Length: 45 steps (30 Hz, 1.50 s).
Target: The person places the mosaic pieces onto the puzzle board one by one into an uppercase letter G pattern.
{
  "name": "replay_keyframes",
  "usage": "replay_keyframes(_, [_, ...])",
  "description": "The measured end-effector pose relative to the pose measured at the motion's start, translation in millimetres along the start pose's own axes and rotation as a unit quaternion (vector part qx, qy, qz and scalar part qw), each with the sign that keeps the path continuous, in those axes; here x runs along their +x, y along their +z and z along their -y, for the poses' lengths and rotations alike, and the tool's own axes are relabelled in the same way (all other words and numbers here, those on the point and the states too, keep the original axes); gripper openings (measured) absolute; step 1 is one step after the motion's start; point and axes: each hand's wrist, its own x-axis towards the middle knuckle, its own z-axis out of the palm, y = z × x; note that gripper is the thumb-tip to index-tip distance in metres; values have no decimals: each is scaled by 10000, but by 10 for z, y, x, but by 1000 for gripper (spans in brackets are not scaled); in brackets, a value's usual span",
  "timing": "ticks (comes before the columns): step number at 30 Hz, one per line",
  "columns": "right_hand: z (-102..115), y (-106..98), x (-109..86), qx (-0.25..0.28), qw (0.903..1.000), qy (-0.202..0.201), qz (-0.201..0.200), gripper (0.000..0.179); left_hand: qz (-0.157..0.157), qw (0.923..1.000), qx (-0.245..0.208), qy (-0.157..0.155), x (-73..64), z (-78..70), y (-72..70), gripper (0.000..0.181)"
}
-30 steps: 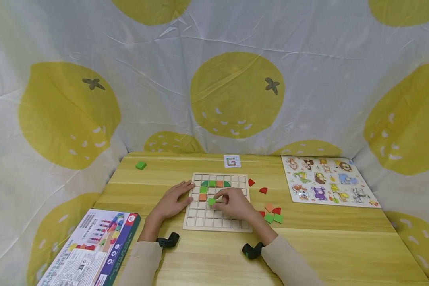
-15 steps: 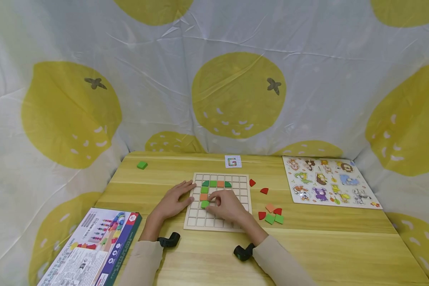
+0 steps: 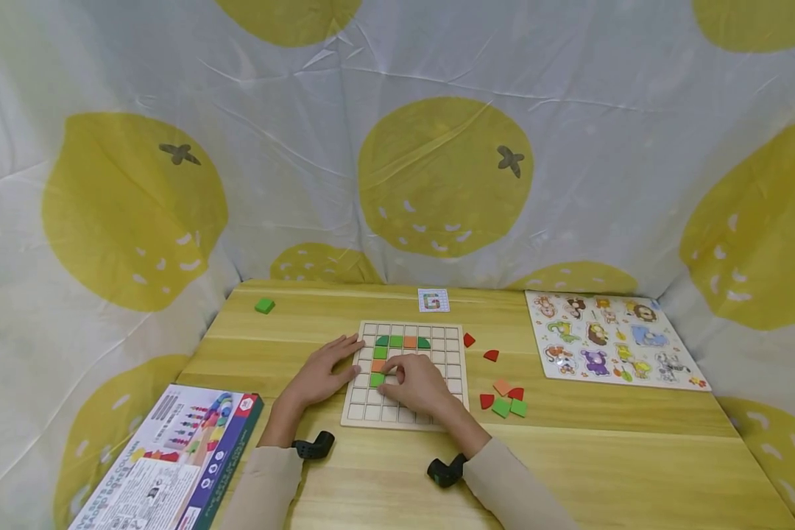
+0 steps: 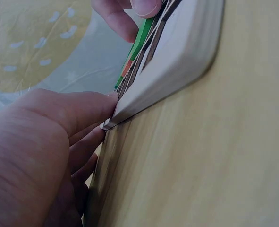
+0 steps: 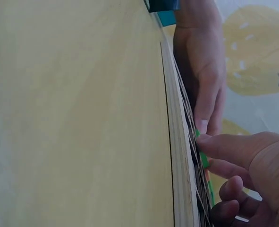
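Note:
A wooden grid board point(image 3: 389, 415) lies in the middle of the table. My right hand point(image 3: 420, 383) pinches a green square tile point(image 3: 376, 380) between thumb and index finger, low at a cell just below an orange tile point(image 3: 377, 366). In the right wrist view the thumb is at one edge of this green tile point(image 5: 205, 160). My left hand point(image 3: 318, 373) rests at the board's left edge, fingers extended; in the left wrist view its thumb touches the rim. Above the orange tile sits another green square, under a row of dark-green quarter-round, green, orange and dark-green quarter-round tiles.
Loose red quarter-round pieces point(image 3: 492, 355), green squares point(image 3: 500, 407) and an orange square point(image 3: 502, 386) lie right of the board. A pattern card point(image 3: 433, 300) lies behind it. Green blocks point(image 3: 264, 305) sit back left, a box point(image 3: 165, 456) front left, an animal puzzle point(image 3: 606, 338) back right.
My right hand has moved left and slightly down with the green square tile, bringing it to the cell under the orange tile. My left hand has stayed at the board's edge.

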Motion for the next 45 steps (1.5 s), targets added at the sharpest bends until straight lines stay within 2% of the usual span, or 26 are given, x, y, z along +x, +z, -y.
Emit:
replay_keyframes(7, [-29,-17,-12,217,9998,19,43,23,22,10000,-31,-11,2,-7,2,55])
replay_keyframes(13, [-42,-8,10,111,9998,-133,-19,19,-8,10000,17,-18,5,1,1,55])
replay_keyframes(20, [-38,-28,-3,226,9997,-32,53,20,23,10000,-2,-15,16,-12,-8,54])
replay_keyframes(25, [-57,-94,-40,504,9986,-81,138,21,36,10000,-14,-24,14,-15,-11,55])
replay_keyframes(29, [-124,-150,-73,513,9986,-22,139,19,27,10000,20,-38,5,-8,-7,55])
replay_keyframes(34, [-230,-255,-111,503,9987,-6,-22,19,67,9999,-7,-101,3,-7,-6,56])
replay_keyframes(45, [-474,-551,-224,682,9969,56,-400,20,70,10000,-19,-21,0,-9,-10,56])
